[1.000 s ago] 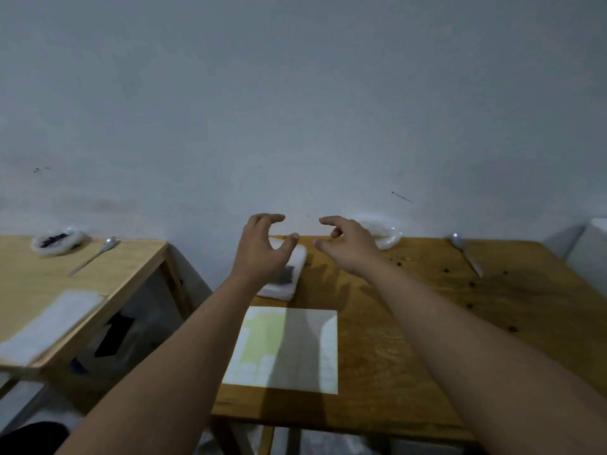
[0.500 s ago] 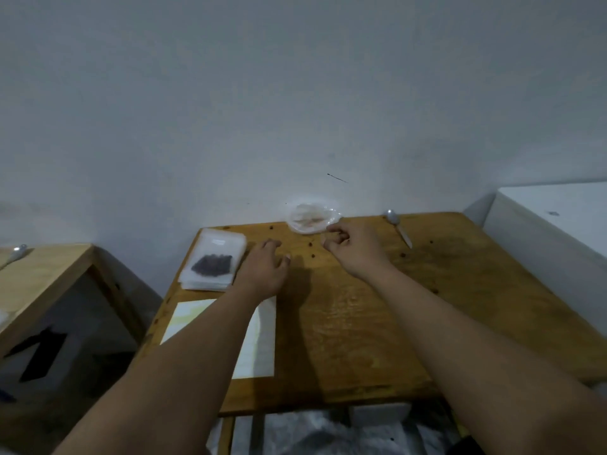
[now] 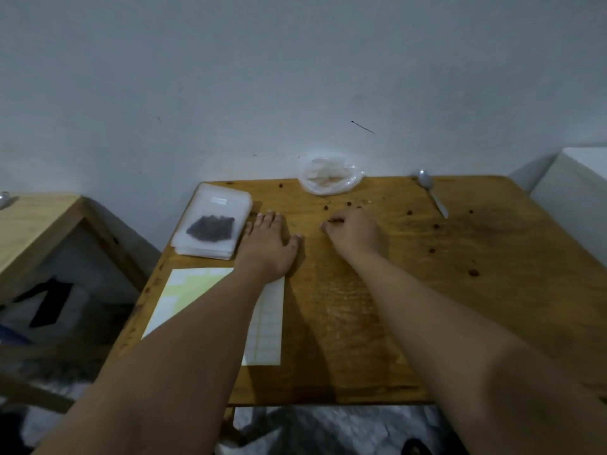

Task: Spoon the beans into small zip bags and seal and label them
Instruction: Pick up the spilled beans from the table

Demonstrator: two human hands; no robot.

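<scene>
A: Well, where do the beans sit?

B: Mostly as a dark heap inside the top zip bag (image 3: 210, 226). It lies flat on a stack of clear bags (image 3: 203, 252) at centre left of the frame, on the far left corner of the wooden table (image 3: 460, 307). Loose beans (image 3: 409, 212) show as small dark specks scattered over the wood right of centre.

A: And the hands?

B: The left hand (image 3: 267, 247) lies palm down on the table with straight fingers, just beside the stack's right edge, holding nothing. The right hand (image 3: 353, 233), at centre, has its fingers curled down to the wood over one or two dark beans.

A: Is it pinching them?

B: I cannot tell; the knuckles hide the fingertips.

A: What else is unclear?

B: The label sheet (image 3: 266, 323), lower left of centre, is partly covered by the left forearm, and its grid is too faint to read. The crumpled plastic bag (image 3: 330, 178) against the wall holds something pale that I cannot make out. A spoon (image 3: 432, 195) lies to its right. The second table (image 3: 33, 231) is cut off by the left edge.
</scene>
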